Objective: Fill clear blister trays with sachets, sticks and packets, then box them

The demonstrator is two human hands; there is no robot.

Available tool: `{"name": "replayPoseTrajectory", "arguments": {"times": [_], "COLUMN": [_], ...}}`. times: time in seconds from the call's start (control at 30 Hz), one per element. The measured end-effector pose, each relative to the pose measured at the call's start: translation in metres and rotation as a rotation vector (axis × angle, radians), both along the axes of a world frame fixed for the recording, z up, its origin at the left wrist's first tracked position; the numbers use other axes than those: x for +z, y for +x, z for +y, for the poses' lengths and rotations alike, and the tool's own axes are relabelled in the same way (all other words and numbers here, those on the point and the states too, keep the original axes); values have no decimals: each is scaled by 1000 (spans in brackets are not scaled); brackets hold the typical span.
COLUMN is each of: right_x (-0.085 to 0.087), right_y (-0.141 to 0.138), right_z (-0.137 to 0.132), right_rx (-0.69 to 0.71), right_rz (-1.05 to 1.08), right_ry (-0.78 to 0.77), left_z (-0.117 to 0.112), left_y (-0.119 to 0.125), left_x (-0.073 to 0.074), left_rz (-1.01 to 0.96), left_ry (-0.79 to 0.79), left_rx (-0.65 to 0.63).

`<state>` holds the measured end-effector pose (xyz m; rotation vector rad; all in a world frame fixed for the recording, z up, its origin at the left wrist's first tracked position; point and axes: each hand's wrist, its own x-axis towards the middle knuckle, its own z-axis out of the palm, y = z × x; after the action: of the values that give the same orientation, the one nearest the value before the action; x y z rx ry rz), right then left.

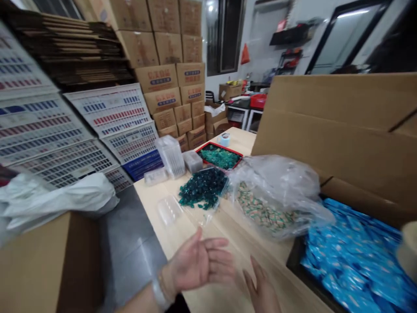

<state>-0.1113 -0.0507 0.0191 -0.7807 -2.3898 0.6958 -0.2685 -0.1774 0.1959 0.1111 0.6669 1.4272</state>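
Left hand (200, 263) and right hand (263, 292): grip spread, empty, wearer's side of dark-green pile (203, 187); gentle contact advised, lest pieces scatter.

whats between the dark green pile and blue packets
In the head view, a clear plastic bag of small pieces lies between the dark pile and blue packets.

The fingers of the left hand (197, 265) are blurred, and the near edge cuts off the right hand (264, 293). On the right, a pale round thing (409, 245) and the blue packets (358, 261) run out of view. Crumpled plastic (286, 176) partly hides small pieces (260, 211). Far cartons (159, 78) carry unreadable lettering.
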Motion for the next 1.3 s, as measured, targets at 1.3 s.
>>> {"name": "replayPoseTrajectory", "arguments": {"times": [1.3], "right_x": [60], "right_y": [-368], "right_z": [-56], "right_rx": [117], "right_rz": [276], "right_ry": [-1172], "left_z": [-33], "left_y": [-297], "left_x": [-62], "left_rz": [673], "left_ry": [-77], "left_rx": [-75]}}
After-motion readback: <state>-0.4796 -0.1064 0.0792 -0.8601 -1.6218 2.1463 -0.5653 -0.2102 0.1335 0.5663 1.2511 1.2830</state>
